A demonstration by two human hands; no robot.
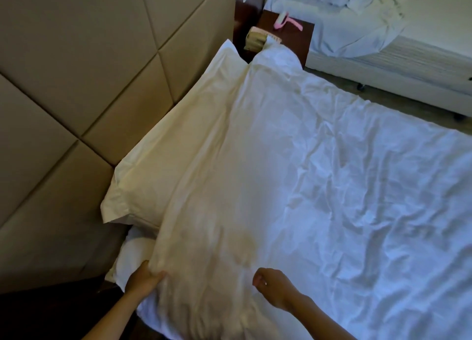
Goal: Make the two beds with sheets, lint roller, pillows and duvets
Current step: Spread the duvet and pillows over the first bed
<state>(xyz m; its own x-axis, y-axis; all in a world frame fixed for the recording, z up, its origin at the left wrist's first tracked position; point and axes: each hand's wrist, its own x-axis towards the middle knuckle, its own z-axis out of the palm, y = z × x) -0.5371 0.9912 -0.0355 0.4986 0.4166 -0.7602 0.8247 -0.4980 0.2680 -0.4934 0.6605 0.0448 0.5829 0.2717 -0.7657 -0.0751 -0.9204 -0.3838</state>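
Two bare hands work at the near corner of the bed (122, 265). The left hand (145, 279) comes in from below on a straight forearm, thumb and fingers curled round a bunched corner of the white duvet (319, 176). The duvet lies spread and wrinkled across the bed and overlaps the pillow (158, 166). The right hand (272, 286), wrist bent, sits over the duvet's near edge with its fingers curled in; whether they pinch cloth cannot be told. The pillow lies along the head edge against the padded headboard (76, 71). A pink lint roller (286, 22) rests on the nightstand (293, 41), beside the far bed (421, 59).
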